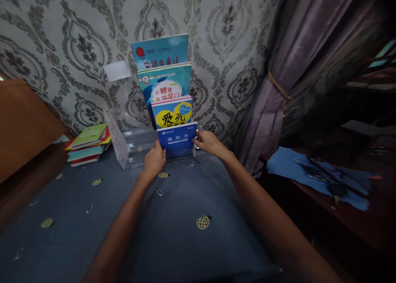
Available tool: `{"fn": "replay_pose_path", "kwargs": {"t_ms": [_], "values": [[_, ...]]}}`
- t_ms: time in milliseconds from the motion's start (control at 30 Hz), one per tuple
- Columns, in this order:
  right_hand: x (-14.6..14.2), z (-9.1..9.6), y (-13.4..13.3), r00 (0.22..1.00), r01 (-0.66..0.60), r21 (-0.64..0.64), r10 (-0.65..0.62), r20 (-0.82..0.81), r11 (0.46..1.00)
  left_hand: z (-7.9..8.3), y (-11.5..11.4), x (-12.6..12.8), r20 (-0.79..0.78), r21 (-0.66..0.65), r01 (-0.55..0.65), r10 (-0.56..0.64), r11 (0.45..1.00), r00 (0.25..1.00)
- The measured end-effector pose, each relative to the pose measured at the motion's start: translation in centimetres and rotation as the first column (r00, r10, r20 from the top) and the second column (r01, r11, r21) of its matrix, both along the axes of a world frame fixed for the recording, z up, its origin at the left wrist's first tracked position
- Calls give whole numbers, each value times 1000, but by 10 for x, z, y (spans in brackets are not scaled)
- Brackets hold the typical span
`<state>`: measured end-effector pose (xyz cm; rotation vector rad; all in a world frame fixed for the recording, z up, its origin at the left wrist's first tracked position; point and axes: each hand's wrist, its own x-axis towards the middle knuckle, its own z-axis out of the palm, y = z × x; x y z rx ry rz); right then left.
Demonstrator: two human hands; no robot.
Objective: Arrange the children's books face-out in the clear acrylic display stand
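Observation:
A dark blue booklet with white lettering stands at the front of a clear stepped book rack. My left hand grips its left edge, and my right hand has fingers closed on its right edge. Behind it, in rising tiers, come a yellow-and-blue book, a teal book with a white oval and a light blue book at the top. These books fill the right side of the rack; its left side shows bare plastic. The booklet hides the lower parts of the nearest book.
A stack of colourful books lies left of the rack. The table wears a blue cloth with pineapple prints. Patterned wallpaper rises behind. At right are a tied purple curtain and a blue cloth with dark tools on it.

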<state>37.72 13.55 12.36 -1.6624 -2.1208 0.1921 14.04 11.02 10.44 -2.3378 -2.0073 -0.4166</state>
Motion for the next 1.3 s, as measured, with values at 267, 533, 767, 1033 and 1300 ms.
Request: {"fn": "replay_pose_path", "kwargs": {"t_ms": [267,533,767,1033,1300], "values": [[3,2,-2,999,-32,-12,32,-15,999,0,-2,-3,56,4,22,-22,1000,998],[6,7,-5,997,-75,-52,75,-15,996,-1,1,-5,95,-16,34,-33,999,995],[27,8,2,995,-98,-26,97,-24,995,15,1,-23,210,46,87,-95,995,973],[47,42,-21,998,51,221,-42,-49,974,33,16,-76,496,272,80,-210,959,842],[-2,82,-82,951,-105,407,211,-225,907,41,28,-136,757,306,-144,-148,941,637]]}}
